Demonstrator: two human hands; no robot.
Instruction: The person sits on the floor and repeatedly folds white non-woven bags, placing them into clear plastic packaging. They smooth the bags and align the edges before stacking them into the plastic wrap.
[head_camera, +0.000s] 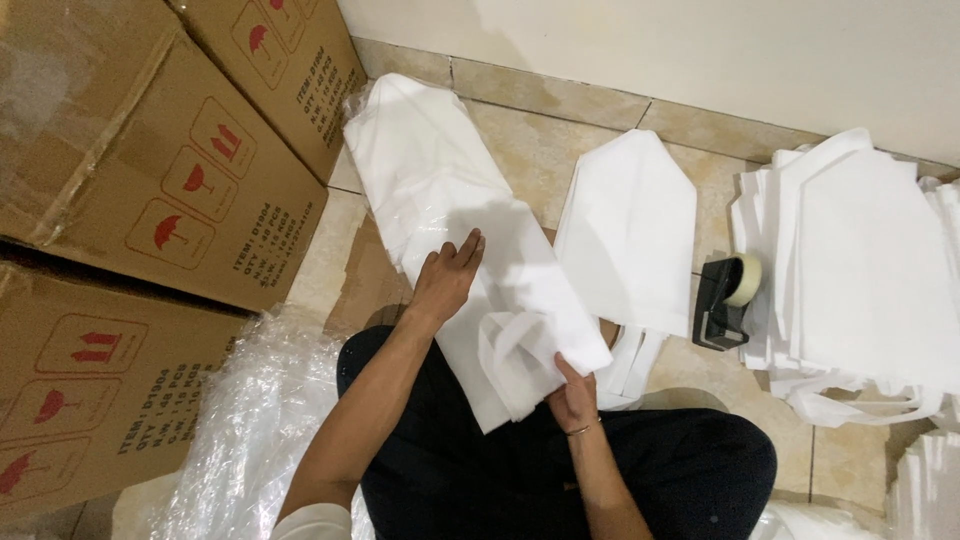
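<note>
The long white bag bundle (450, 230) slants from the lap toward the wall, left hand (447, 275) lying flat and open mid-length, right hand (572, 395) pinching its near folded end, boxes (150, 180) beyond the left.

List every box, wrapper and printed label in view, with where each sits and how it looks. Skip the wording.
Upper cardboard box: top left, brown, tilted, with red square handling symbols and a printed red text block.
Second box: behind it by the wall, brown, same red markings.
Lower box: bottom left, brown, red symbols.
Clear plastic wrap: crumpled on the floor beside the left forearm.
Clear sleeve: around the white folded bundle under the left hand.
</note>
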